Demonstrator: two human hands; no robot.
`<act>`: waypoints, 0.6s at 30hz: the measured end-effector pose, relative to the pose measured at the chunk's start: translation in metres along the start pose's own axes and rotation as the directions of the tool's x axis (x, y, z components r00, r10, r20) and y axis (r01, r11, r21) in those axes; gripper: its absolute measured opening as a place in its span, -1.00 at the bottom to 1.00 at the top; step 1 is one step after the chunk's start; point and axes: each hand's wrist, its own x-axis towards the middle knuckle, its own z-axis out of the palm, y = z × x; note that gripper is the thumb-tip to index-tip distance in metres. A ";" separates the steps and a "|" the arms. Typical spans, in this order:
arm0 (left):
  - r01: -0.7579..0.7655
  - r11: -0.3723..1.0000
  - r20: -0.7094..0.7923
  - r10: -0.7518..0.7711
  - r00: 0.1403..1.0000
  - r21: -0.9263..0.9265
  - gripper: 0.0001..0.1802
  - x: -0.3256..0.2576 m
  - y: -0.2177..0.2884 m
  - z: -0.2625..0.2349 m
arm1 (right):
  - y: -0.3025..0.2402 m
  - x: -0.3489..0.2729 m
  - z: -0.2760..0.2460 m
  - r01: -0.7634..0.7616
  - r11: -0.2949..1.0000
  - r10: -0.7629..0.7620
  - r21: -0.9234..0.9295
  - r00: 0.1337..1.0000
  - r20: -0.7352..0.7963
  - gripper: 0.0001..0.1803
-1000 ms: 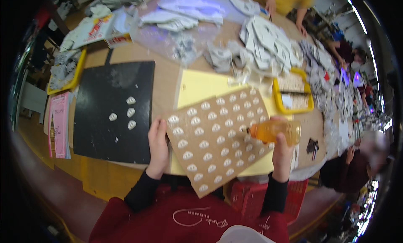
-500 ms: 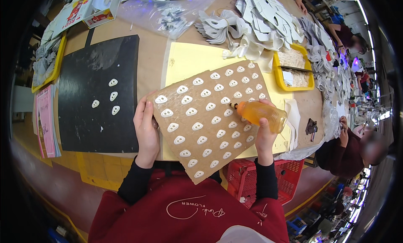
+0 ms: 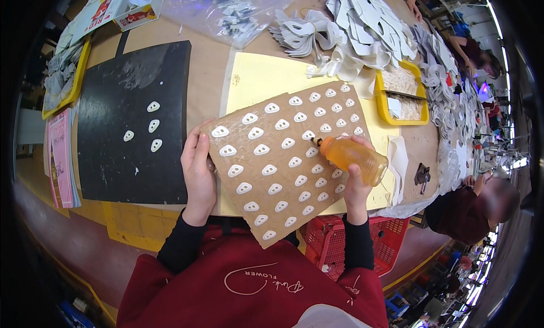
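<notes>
My left hand (image 3: 198, 180) is closed on the left edge of a brown cardboard sheet (image 3: 255, 179), tilted above the table. Rows of small white rounded-triangle pieces (image 3: 275, 188), each with two holes, cover the sheet. Wrapped in my right hand (image 3: 357, 186) is a squeeze bottle (image 3: 362, 159) of amber liquid with an orange cap. It lies nearly sideways over the sheet's right part, its dark nozzle close to one of the white pieces. Whether the tip touches cannot be told.
Left of the sheet lies a black board (image 3: 113, 158) with several white pieces. Yellow paper (image 3: 255, 73) lies beneath. Beyond are stacked white cutouts (image 3: 362, 22), a yellow tray (image 3: 402, 122) and a plastic bag (image 3: 226, 22). A red basket (image 3: 391, 243) stands below the table edge. Co-workers sit at right.
The view has shifted slightly. Both hands keep their holds, and the bottle's nozzle stays over nearly the same part of the sheet.
</notes>
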 end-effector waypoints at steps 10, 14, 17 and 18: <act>-0.003 1.000 -0.008 0.003 1.000 0.022 -0.67 0.000 0.000 0.001 | -0.002 -0.001 0.005 -0.009 1.000 0.011 -0.029 0.998 0.068 -0.29; 0.007 1.000 -0.004 -0.007 1.000 -0.002 -0.67 -0.001 0.001 0.002 | -0.008 0.001 0.012 -0.013 1.000 0.013 0.004 0.995 0.096 -0.31; 0.011 1.000 0.016 -0.011 1.000 -0.005 -0.67 0.000 0.000 -0.002 | -0.011 0.003 0.013 0.004 0.999 0.002 -0.043 0.991 0.134 -0.33; 0.014 1.000 0.030 -0.014 0.999 -0.007 -0.67 0.000 -0.002 -0.005 | -0.012 0.004 0.014 0.014 0.998 -0.006 -0.058 0.991 0.132 -0.34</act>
